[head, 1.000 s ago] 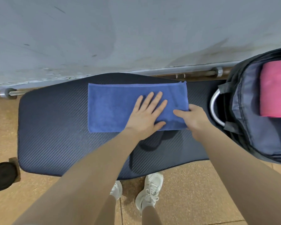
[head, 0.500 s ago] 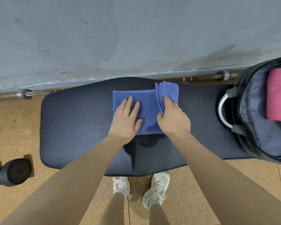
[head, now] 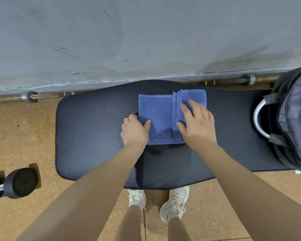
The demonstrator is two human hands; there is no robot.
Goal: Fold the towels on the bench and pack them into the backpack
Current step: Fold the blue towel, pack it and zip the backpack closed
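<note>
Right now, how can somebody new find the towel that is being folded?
Look at the long dark bench by the wall. At its middle lies the blue towel, with both hands on it. It is the only blue cloth; the backpack stands at the right end.

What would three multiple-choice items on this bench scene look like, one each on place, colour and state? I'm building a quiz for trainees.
1. Where does the open black backpack stand?
A. at the right end of the dark padded bench
B. on the floor by the dumbbell
C. against the left end

2. What colour is the folded terry towel?
A. green
B. blue
C. white

3. What is the right hand doing?
A. hanging idle
B. gripping the backpack
C. pressing flat on the towel's folded-over part

Answers: 1 A, it fills the bench's right end; 2 B, the cloth is blue; 3 C, its fingers lie spread on the fold, while the left hand grips the towel's left edge.
</note>
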